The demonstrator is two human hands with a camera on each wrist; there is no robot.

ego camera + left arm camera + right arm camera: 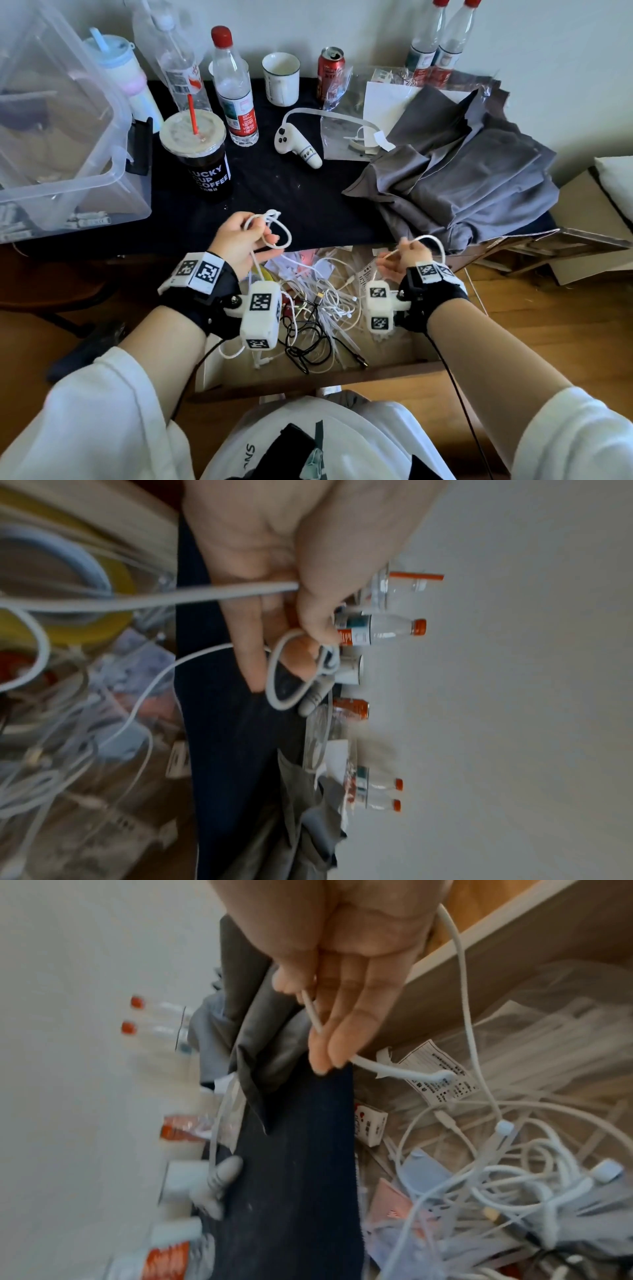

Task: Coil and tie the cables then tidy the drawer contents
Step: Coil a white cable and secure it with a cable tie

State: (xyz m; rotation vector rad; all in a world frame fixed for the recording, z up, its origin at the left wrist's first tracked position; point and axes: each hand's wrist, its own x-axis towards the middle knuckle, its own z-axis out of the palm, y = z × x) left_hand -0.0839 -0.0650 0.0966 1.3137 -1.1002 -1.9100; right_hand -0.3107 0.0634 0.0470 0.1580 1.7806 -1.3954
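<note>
The left hand [245,238] is clenched round a white cable [279,233], thumb pressing it against the fingers; a small loop of it stands out past the fingertips, above the front edge of the table [308,205]. From the fist the cable hangs into the open drawer [394,366] below. The right hand [399,260] pinches a white cable end [313,1015] between thumb and the nearly straight fingers, and a strand arcs over the back of that hand and drops into the drawer; whether both hands hold the same cable cannot be told. Both hands hover apart over the drawer, which holds a tangle of cables [325,308], white and black, with paper tags and small packets among them.

Beyond the hands the dark table top is bare for a stretch. Farther back stand a coffee cup [202,157], a water bottle [234,89] and a white controller [298,145]. A grey cloth [462,178] lies heaped at the right, overhanging the table edge near the right hand; a clear bin [68,137] fills the left.
</note>
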